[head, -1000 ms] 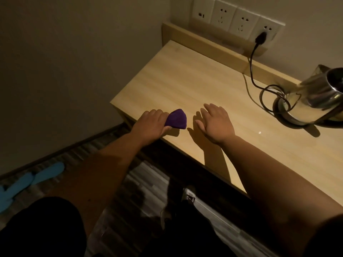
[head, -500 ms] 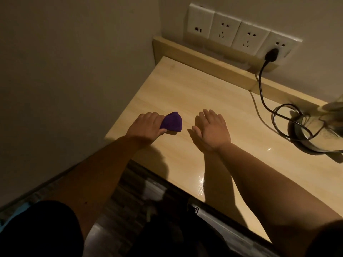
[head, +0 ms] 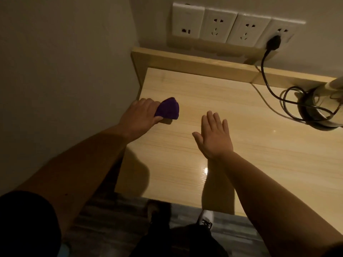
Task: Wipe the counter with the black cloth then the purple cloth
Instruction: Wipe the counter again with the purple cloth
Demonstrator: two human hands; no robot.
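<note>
My left hand (head: 142, 117) grips a bunched purple cloth (head: 168, 109) and presses it onto the pale wooden counter (head: 213, 93), close to the counter's left edge beside the wall. My right hand (head: 214, 137) is flat over the middle of the counter with fingers apart, holding nothing. No black cloth is in view.
A steel kettle on its base (head: 323, 108) stands at the right edge of view, its black cord (head: 267, 78) looping across the counter to a plug (head: 273, 42) in a row of wall sockets (head: 219, 25). A raised wooden lip (head: 185, 61) runs along the back. Wall at left, floor below.
My left hand has slid the purple cloth away from the front edge, deeper onto the counter along the left side. The view has swung to face the wall squarely.
</note>
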